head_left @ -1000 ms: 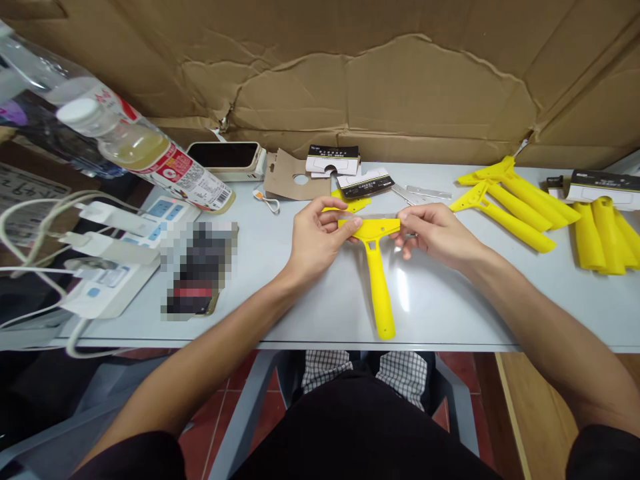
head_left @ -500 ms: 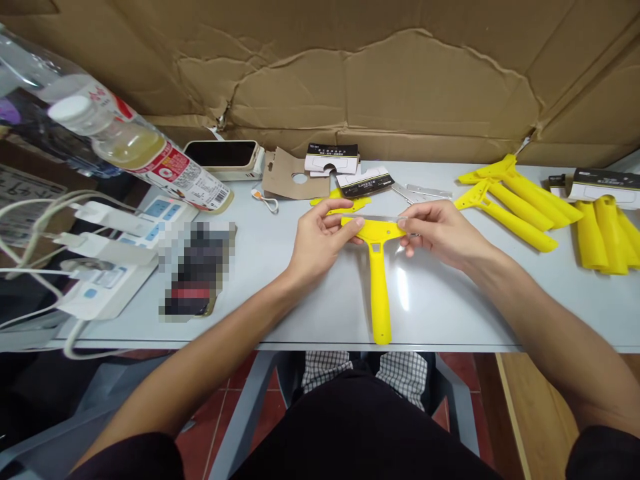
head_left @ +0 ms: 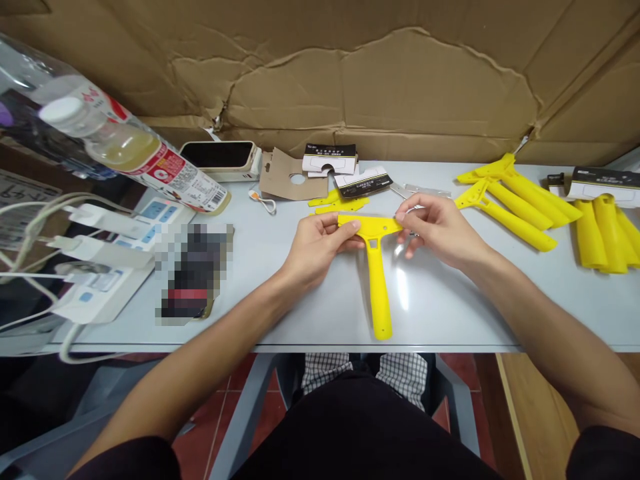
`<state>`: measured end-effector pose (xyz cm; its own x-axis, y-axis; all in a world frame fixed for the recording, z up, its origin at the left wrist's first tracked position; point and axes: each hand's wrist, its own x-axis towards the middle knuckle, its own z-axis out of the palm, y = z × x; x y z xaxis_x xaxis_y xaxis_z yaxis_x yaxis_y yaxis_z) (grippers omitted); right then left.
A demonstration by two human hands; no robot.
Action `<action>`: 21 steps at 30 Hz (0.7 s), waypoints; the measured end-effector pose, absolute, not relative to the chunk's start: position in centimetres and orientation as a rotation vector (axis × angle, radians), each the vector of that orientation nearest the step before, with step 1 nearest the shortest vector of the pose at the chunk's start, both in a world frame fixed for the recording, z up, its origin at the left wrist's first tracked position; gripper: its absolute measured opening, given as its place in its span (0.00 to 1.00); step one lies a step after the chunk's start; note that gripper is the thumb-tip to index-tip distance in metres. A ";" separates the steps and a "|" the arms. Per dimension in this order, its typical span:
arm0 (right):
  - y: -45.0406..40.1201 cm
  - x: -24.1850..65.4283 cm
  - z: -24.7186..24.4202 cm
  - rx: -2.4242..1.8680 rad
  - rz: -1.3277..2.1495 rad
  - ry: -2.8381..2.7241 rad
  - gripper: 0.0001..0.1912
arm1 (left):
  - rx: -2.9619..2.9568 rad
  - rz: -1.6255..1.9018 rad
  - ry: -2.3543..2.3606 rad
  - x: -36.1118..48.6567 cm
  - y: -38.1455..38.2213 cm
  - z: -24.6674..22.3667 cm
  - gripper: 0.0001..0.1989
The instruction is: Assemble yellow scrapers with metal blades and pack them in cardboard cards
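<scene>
A yellow T-shaped scraper [head_left: 379, 280] lies in front of me, its handle pointing toward my body. My left hand [head_left: 317, 247] grips the left end of its head, thumb on top. At the right end, the fingers of my right hand [head_left: 435, 227] pinch the corner of the head; something small and shiny shows beneath them, too hidden to make out. Behind the hands lie flat yellow pieces [head_left: 340, 201], black-and-white card sleeves [head_left: 330, 159] and clear-and-metal strips [head_left: 425, 191].
More yellow scrapers [head_left: 525, 200] and yellow handles [head_left: 600, 233] lie at the right. On the left are a bottle [head_left: 165, 170], a power strip [head_left: 115, 273] with cables and a blurred phone [head_left: 195, 273]. A cardboard wall [head_left: 400, 87] stands behind the table.
The thin strip seen along the scraper head's top edge no longer shows. My left index finger has come down toward the head, and my right fingers have shifted slightly left.
</scene>
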<state>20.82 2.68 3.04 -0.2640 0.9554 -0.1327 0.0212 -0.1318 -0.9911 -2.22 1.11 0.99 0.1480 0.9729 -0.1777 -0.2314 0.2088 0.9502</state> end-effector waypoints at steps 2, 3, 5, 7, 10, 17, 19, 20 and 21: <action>2.7 20.9 2.9 -1.160 1.509 -1.353 0.22 | 0.948 1.096 1.018 -2.2 1.1 1.0 0.18; 2.7 20.9 2.8 -1.159 1.507 -1.349 0.23 | 0.948 1.097 1.016 -2.2 1.1 1.0 0.18; 2.8 20.9 2.7 -1.159 1.497 -1.334 0.24 | 0.948 1.089 1.015 -2.2 1.1 0.9 0.19; 2.8 20.9 2.7 -1.155 1.498 -1.321 0.23 | 0.945 1.067 1.019 -2.4 1.3 0.9 0.19; 2.8 20.9 2.9 -1.144 1.519 -1.299 0.23 | 0.897 1.038 1.017 -2.7 1.7 1.0 0.15; 2.8 20.9 3.2 -1.156 1.518 -1.249 0.24 | 0.903 1.095 0.989 -3.3 2.1 1.2 0.10; 2.8 20.9 3.2 -1.166 1.512 -1.249 0.24 | 0.943 1.093 0.998 -3.2 2.0 1.3 0.11; 2.8 20.9 3.2 -1.172 1.509 -1.253 0.24 | 0.953 1.093 1.012 -3.1 1.9 1.4 0.11; 2.8 20.8 3.1 -1.178 1.506 -1.257 0.24 | 0.957 1.095 1.026 -3.0 1.8 1.4 0.11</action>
